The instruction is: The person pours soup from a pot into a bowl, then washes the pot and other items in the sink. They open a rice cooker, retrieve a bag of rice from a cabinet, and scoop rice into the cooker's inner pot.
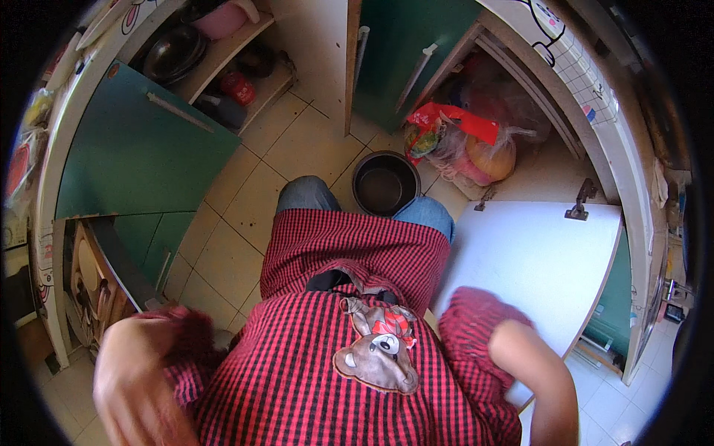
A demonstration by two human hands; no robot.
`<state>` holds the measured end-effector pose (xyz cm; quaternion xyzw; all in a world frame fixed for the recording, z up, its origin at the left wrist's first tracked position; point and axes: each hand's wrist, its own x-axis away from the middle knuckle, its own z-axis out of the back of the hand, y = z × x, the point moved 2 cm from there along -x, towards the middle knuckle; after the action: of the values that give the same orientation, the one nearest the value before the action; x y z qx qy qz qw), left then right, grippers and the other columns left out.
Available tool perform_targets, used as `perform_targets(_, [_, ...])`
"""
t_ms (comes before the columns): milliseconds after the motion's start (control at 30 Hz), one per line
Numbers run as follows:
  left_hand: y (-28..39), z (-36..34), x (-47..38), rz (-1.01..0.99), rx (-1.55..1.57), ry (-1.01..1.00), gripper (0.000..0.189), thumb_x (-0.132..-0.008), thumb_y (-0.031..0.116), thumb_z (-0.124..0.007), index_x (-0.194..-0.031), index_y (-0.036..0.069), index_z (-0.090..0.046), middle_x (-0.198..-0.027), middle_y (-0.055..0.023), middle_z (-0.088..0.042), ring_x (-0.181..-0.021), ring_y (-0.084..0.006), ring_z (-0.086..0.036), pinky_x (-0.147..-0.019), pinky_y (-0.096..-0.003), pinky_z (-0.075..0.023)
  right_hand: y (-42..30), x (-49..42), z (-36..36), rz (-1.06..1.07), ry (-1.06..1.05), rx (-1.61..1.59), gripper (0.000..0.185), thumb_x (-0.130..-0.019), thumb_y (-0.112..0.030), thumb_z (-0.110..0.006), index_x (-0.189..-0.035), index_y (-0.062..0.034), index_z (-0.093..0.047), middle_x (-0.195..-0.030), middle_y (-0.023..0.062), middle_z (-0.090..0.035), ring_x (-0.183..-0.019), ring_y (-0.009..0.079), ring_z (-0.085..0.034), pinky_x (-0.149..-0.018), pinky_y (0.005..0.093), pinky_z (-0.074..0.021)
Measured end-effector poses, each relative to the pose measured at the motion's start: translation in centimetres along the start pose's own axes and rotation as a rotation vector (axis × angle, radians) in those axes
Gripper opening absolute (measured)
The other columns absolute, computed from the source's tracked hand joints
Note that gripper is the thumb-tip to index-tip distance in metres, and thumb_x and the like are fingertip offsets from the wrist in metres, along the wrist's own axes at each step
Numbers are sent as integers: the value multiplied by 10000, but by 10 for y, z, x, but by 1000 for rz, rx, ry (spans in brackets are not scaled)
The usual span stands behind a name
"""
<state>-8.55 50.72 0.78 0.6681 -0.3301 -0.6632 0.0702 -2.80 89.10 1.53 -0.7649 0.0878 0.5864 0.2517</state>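
My left hand (136,384), blurred, is low at the left of the view beside my checked sleeve. Its fingers point down, and what they hold, if anything, cannot be made out. At the lower right my bare right forearm (538,368) shows below a pushed-up sleeve; my right hand is out of view. I wear a red and black checked apron or smock (312,357) with a bear patch (379,357). A dark round metal pot (386,183) stands on the tiled floor by my knees. Beyond it to the right, plastic bags of goods (474,148) lie at a cabinet opening.
An open white-faced cabinet door (530,251) spreads at my right. On the left is a green cabinet door (139,145), with wooden boards (92,267) below it. Corner shelves (223,53) hold dark pans (174,53) and a pink pot (223,19). Another green door (390,61) stands ahead.
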Motion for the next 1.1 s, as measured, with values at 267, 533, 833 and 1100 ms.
perform_targets(267, [-128, -37, 225, 1147, -290, 1721, 229, -948, 232, -588, -1128, 98, -637, -1000, -56, -647, -908, -135, -587, -840, -303, -460, 113, 171, 6, -888, 919, 497, 125, -861, -114, -643, -843, 8, -620, -750, 53, -548, -614, 134, -519, -558, 275, -430])
perform_targets(533, [-183, -187, 363, 1728, -192, 2093, 415, -970, 262, -544, -1294, 6, -499, -1275, -120, -550, -1124, -236, -533, -960, -343, -424, 65, 299, -139, -1425, 933, 1583, 175, -862, -80, -621, -1031, -45, -651, -883, 108, -607, -828, 240, -605, -722, 330, -489])
perform_targets(833, [-201, -192, 397, 1852, -161, 2007, 400, -968, 248, -543, -1289, 13, -507, -1272, -120, -554, -1127, -241, -533, -960, -348, -426, -4, 383, -285, -2062, 1632, 1078, 211, -893, -97, -581, -1092, -56, -634, -968, 154, -627, -882, 258, -611, -758, 360, -493])
perform_targets(1100, [-202, -186, 400, 1874, -166, 1986, 387, -967, 235, -542, -1286, 19, -514, -1269, -120, -558, -1129, -246, -534, -960, -353, -429, -7, 416, -276, -2167, 1534, 1031, 212, -887, -106, -582, -1085, -56, -639, -968, 162, -631, -882, 269, -615, -759, 368, -495])
